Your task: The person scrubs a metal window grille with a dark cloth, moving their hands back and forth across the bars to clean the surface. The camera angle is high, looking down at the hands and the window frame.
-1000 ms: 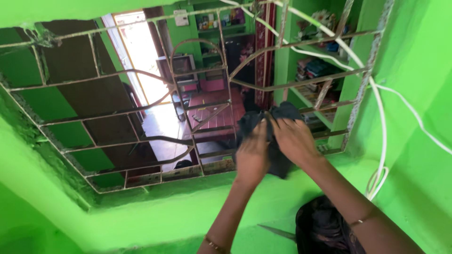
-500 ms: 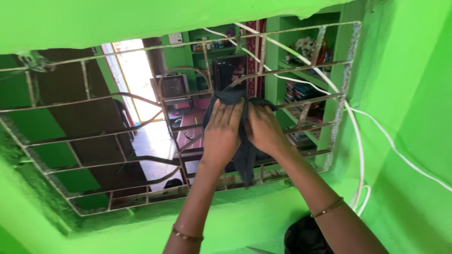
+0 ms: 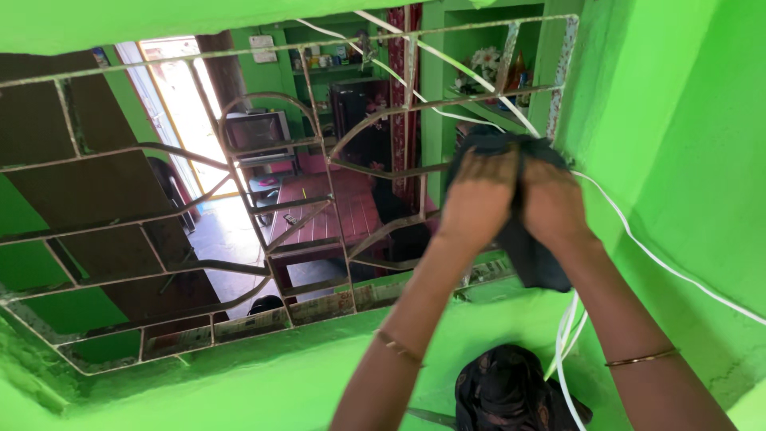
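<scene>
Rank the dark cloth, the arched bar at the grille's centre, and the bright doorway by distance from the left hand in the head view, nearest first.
1. Dark cloth: under the left hand, pressed on the grille's right side.
2. Arched bar: mid-grille, left of the hand.
3. Bright doorway: farthest, upper left, behind the bars.

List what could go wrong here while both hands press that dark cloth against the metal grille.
1. The left hand and right hand push the dark cloth onto the thin bars of the metal grille; the cloth might snag, or fingers might scrape on a bar.
2. White cables run right past the cloth and could get tugged.
3. The grille opens onto a room below, so a dropped cloth could slip through a gap.
</scene>
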